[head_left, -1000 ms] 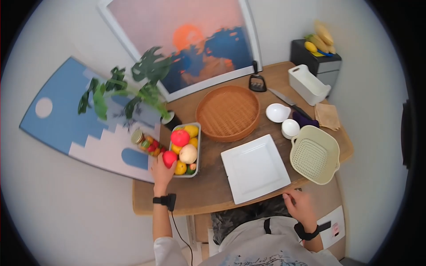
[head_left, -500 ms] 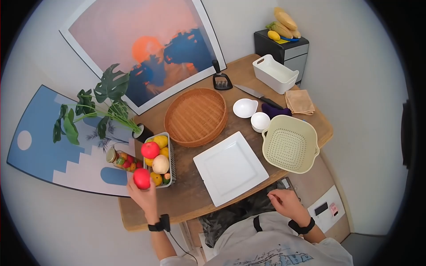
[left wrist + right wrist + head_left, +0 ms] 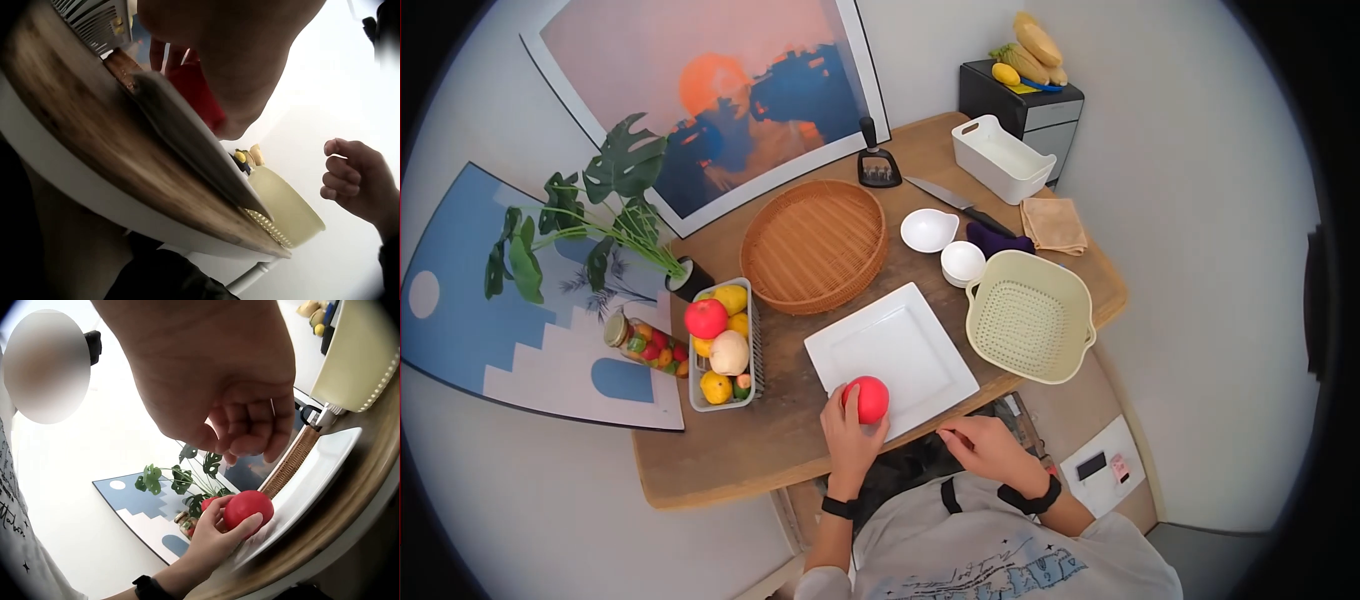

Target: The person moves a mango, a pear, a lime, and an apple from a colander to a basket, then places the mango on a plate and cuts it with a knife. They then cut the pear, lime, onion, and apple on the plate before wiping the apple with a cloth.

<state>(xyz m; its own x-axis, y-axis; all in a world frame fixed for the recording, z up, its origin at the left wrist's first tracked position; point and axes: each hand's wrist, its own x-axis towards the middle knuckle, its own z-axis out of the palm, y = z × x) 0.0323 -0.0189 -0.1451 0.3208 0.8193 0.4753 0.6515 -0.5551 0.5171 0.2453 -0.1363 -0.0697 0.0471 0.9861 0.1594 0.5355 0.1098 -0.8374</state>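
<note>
My left hand (image 3: pixel 855 440) grips a smooth red round fruit (image 3: pixel 868 398) over the near left part of the square white plate (image 3: pixel 900 345). In the right wrist view, the thumb and fingers wrap the sides of the red fruit (image 3: pixel 249 511), close over the plate (image 3: pixel 325 456). My right hand (image 3: pixel 995 452) hangs at the table's front edge, right of the plate, with loosely curled fingers and nothing in them. Left of the plate stands a grey basket (image 3: pixel 757 385) of fruit, with another red fruit (image 3: pixel 706 319) and a pale round one (image 3: pixel 729 353) on top.
A round wicker tray (image 3: pixel 815 245) lies behind the plate. To the right are a pale green colander basket (image 3: pixel 1055 362), two small white bowls (image 3: pixel 928 231), a knife (image 3: pixel 940 192) and a folded cloth (image 3: pixel 1053 225). A fruit jar (image 3: pixel 645 343) lies near the left edge, by a potted plant (image 3: pixel 687 277).
My left hand has picked the red fruit from the grey basket and carried it right, over the white plate. The right hand stays empty near the table's front edge. The head view has shifted.
</note>
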